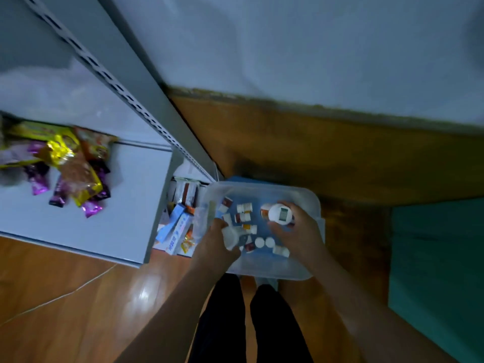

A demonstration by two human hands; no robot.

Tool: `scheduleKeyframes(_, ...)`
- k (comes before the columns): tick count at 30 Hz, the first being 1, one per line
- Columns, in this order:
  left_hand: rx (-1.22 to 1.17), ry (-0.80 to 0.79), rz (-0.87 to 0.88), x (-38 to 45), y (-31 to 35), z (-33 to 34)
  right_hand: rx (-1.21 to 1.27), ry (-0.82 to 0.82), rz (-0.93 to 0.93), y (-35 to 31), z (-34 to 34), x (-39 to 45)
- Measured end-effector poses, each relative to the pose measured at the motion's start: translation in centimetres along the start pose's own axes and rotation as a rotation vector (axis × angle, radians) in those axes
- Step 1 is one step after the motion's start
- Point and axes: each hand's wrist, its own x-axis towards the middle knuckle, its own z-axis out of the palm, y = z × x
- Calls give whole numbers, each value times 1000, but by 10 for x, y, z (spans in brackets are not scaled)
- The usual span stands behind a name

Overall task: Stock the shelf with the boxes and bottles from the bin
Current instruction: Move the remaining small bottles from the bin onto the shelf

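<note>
Right hand point(301, 229) holds a big white bottle point(279, 214) | left hand point(220, 239) holds a small bottle point(231, 235) in the bin point(309, 203) | likely light, hard, smooth; hold round the sides

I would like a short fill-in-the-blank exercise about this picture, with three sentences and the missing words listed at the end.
1. The right hand holds a white bottle over the clear plastic ____.
2. The left hand grips a smaller white bottle, so both hands are ____ the bin.
3. The colourful snack packets lie on the grey ____, left of the bin.

Missing words: bin; inside; shelf
</note>
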Motion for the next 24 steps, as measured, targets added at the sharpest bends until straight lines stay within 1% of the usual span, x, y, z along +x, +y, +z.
scheduleKeyframes(2,-97,57,52,-26,18,-23,68,-5,-32,-36,-16,-16)
scheduleKeyframes(5,-249,153,69,-63,40,-55,181,-34,-76,-87,-39,-45)
scheduleKeyframes(8,-412,223,89,-100,62,-92,272,-3,-153,-141,-56,-76)
scheduleKeyframes(11,-502,215,180,-138,81,-135,403,34,-249,-204,-70,-113)
scheduleKeyframes(14,-650,148,309,-176,94,-182,539,61,-341,-263,-78,-148)
scheduleKeyframes(16,-760,114,362,-202,98,-212,597,39,-409,-300,-75,-172)
scheduleKeyframes(19,-938,137,450,-239,99,-254,651,-8,-506,-350,-61,-207)
scheduleKeyframes(22,-1060,177,520,-284,74,-298,657,-76,-579,-394,-25,-249)
scheduleKeyframes(24,-1134,236,533,-308,47,-324,652,-149,-602,-419,6,-273)
